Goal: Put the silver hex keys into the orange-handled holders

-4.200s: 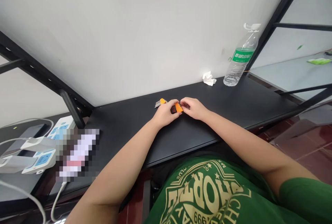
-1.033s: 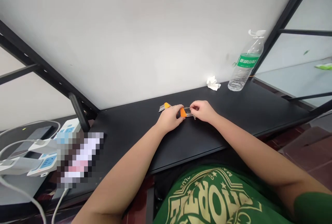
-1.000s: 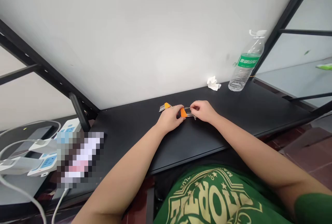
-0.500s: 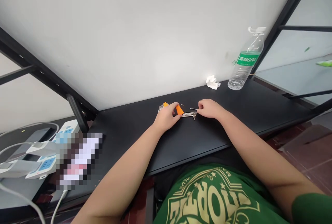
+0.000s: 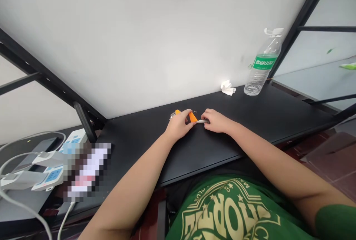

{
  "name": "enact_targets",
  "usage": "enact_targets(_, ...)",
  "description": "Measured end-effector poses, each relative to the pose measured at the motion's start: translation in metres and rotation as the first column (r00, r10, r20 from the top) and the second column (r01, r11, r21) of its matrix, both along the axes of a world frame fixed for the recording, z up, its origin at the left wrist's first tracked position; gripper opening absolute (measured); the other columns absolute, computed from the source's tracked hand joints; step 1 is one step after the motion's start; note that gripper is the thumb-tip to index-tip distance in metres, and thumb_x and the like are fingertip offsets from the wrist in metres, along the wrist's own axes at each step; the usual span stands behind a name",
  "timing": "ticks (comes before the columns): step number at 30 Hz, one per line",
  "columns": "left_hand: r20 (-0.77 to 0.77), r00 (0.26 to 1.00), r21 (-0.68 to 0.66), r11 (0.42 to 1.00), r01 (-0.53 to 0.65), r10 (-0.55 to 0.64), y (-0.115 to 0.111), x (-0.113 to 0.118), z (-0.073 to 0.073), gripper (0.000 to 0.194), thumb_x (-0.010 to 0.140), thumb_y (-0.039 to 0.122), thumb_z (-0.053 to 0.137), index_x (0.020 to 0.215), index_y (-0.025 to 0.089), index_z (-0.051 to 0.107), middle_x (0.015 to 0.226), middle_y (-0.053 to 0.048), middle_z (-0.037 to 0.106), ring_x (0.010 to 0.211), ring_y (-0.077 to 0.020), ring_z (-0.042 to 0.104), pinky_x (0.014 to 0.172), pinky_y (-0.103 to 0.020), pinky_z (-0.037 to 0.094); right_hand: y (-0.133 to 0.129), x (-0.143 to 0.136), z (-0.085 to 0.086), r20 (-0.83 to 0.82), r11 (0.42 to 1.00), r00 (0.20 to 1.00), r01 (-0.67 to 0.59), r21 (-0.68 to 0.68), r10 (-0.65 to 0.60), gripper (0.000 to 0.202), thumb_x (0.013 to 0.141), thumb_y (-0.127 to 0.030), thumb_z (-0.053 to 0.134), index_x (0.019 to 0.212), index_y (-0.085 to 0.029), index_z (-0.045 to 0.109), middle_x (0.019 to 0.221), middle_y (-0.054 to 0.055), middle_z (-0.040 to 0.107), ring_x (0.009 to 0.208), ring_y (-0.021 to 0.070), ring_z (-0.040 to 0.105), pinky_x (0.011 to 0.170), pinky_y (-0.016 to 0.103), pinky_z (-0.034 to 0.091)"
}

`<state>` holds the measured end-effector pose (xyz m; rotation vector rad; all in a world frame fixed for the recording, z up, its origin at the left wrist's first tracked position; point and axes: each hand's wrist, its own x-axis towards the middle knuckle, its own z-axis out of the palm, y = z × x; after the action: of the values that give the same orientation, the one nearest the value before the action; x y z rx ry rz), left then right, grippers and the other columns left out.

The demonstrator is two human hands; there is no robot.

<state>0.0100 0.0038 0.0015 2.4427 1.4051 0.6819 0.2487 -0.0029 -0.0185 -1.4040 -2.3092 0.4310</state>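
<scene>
An orange hex key holder (image 5: 193, 117) lies at the middle of the black table, and my left hand (image 5: 178, 125) is closed around it, thumb and fingers on its two sides. Several silver hex keys (image 5: 202, 121) stick out of its right side, and more key ends (image 5: 172, 115) show at its left. My right hand (image 5: 216, 120) is closed over the bent ends of the keys on the right, so those ends are hidden. One small hooked key (image 5: 195, 112) stands out just behind the holder.
A crumpled white tissue (image 5: 228, 87) and a clear water bottle (image 5: 263, 64) stand near the wall at the back right. At the left lie a blurred-out phone (image 5: 90, 171), a power strip (image 5: 54, 175) and white cables. Black table (image 5: 133, 151) surface surrounds the hands.
My right hand has moved left, from a single thin key onto the bent ends of the keys. My left hand keeps its hold on the holder.
</scene>
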Motion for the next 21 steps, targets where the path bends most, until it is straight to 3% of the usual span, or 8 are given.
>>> enact_targets(4, 0.007, 0.999, -0.016, 0.999, 0.032, -0.032, 0.000, 0.000, -0.001, 0.050, 0.089, 0.038, 0.074, 0.136, 0.028, 0.062, 0.097, -0.001, 0.073, 0.089, -0.0220, 0.070, 0.081, -0.035, 0.054, -0.003, -0.003, 0.002, -0.021, 0.999, 1.000, -0.004, -0.036, 0.004, 0.016, 0.083, -0.016, 0.066, 0.098, -0.021, 0.068, 0.111, 0.010, 0.064, 0.105, 0.0268, 0.061, 0.086, 0.038, 0.052)
enact_targets(8, 0.016, 0.999, -0.016, 0.999, 0.044, -0.044, -0.002, 0.000, -0.002, 0.050, 0.089, 0.037, 0.073, 0.137, 0.028, 0.061, 0.099, -0.001, 0.074, 0.089, -0.0224, 0.070, 0.080, -0.035, 0.054, 0.000, 0.000, -0.001, -0.086, 0.999, 0.995, -0.053, 0.015, 0.054, 0.021, 0.082, -0.015, 0.065, 0.102, -0.021, 0.068, 0.110, 0.008, 0.065, 0.103, 0.0242, 0.062, 0.089, 0.037, 0.053)
enact_targets(11, 0.031, 0.998, -0.013, 0.998, 0.060, -0.060, -0.004, -0.001, 0.000, 0.049, 0.089, 0.037, 0.073, 0.136, 0.028, 0.061, 0.099, -0.001, 0.074, 0.089, -0.0227, 0.070, 0.081, -0.036, 0.054, 0.003, 0.001, -0.003, -0.216, 0.993, 0.975, -0.023, 0.116, 0.048, 0.022, 0.086, -0.020, 0.065, 0.108, -0.021, 0.068, 0.112, 0.008, 0.066, 0.105, 0.0237, 0.064, 0.089, 0.037, 0.053)
enact_targets(14, 0.035, 0.991, -0.004, 0.992, 0.127, -0.127, -0.007, 0.001, 0.003, 0.046, 0.088, 0.035, 0.074, 0.132, 0.027, 0.062, 0.099, -0.001, 0.074, 0.089, -0.0223, 0.070, 0.080, -0.035, 0.054, 0.004, -0.002, -0.002, -0.398, 0.981, 0.916, 0.036, 0.192, 0.044, 0.022, 0.091, -0.026, 0.063, 0.113, -0.022, 0.067, 0.110, 0.007, 0.068, 0.096, 0.0213, 0.066, 0.080, 0.034, 0.054)
enact_targets(18, 0.012, 0.978, 0.023, 0.977, 0.210, -0.210, -0.011, 0.007, 0.007, 0.037, 0.089, 0.033, 0.073, 0.124, 0.026, 0.064, 0.099, -0.002, 0.074, 0.090, -0.0223, 0.071, 0.080, -0.035, 0.053, 0.001, -0.010, 0.001, -0.476, 0.984, 0.877, 0.025, 0.174, 0.062, 0.012, 0.093, -0.025, 0.059, 0.100, -0.023, 0.069, 0.092, 0.002, 0.070, 0.074, 0.0163, 0.062, 0.071, 0.031, 0.051)
enact_targets(21, -0.015, 0.979, 0.022, 0.979, 0.202, -0.202, -0.010, 0.008, 0.007, 0.035, 0.089, 0.034, 0.073, 0.123, 0.025, 0.065, 0.097, -0.002, 0.073, 0.088, -0.0222, 0.070, 0.079, -0.034, 0.053, 0.001, -0.010, 0.001, -0.498, 0.991, 0.867, 0.042, 0.130, 0.029, 0.014, 0.093, -0.025, 0.058, 0.094, -0.022, 0.071, 0.088, 0.001, 0.072, 0.072, 0.0159, 0.062, 0.070, 0.031, 0.051)
